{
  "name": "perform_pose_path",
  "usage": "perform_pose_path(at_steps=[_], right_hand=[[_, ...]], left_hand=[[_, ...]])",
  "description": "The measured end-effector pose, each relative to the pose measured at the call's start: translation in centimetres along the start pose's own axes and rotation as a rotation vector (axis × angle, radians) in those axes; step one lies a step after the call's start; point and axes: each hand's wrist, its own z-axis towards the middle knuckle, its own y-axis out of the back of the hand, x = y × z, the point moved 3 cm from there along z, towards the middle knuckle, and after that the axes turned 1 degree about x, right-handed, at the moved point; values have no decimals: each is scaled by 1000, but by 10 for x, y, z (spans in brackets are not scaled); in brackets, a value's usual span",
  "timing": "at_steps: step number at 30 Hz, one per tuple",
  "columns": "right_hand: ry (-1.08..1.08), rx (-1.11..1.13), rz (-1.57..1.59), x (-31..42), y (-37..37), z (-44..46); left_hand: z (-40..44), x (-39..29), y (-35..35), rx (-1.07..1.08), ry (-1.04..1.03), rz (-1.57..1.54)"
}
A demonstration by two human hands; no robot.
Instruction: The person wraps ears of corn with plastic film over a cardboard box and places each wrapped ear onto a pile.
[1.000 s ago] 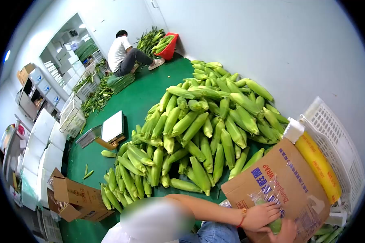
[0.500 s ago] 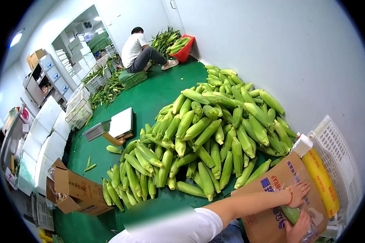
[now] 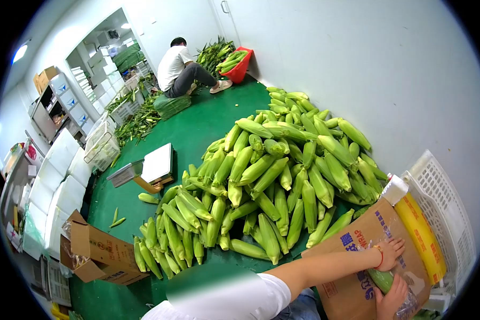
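An ear of corn (image 3: 381, 277) in its green husk lies on a printed cardboard box (image 3: 352, 256) at the lower right, with clear plastic film (image 3: 409, 305) around its lower end. My left hand (image 3: 391, 253), a red string at its wrist, rests just above the ear with fingers stretched out over the box. Lower down, my right hand (image 3: 392, 296) has its fingers curled over the ear. A yellow roll of film (image 3: 422, 237) lies along the box's right side.
A big heap of corn (image 3: 272, 176) covers the floor ahead. A scale (image 3: 157, 162) and an open carton (image 3: 104, 248) stand to the left. A white crate (image 3: 442, 197) leans by the wall. Farther back, a person (image 3: 176, 66) sits beside a red basket (image 3: 239, 66).
The view has shifted very slightly. Both hands stay around the ear of corn, the right one a touch lower along the film, with little other visible movement.
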Motion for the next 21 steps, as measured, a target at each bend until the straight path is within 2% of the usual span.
perform_pose_path(at_steps=[1,4,7,10,14,16,20,21], right_hand=[[-9,-18,62,-1,-3,-1],[-38,-29,201,-7,-20,1],[-51,57,250,-20,-31,7],[-87,116,327,-25,-34,8],[-110,140,382,-22,-33,12],[-125,159,387,-20,-27,11],[-134,179,432,-5,-11,6],[-131,183,443,-3,-9,2]], left_hand=[[1,-1,-1,-11,-7,3],[7,-16,18,169,-22,210],[43,-26,1,264,198,219],[76,-28,-19,434,288,340],[88,-13,-39,333,351,277],[115,2,-71,269,412,213],[112,-2,-67,304,437,230],[92,-17,-45,341,401,279]])
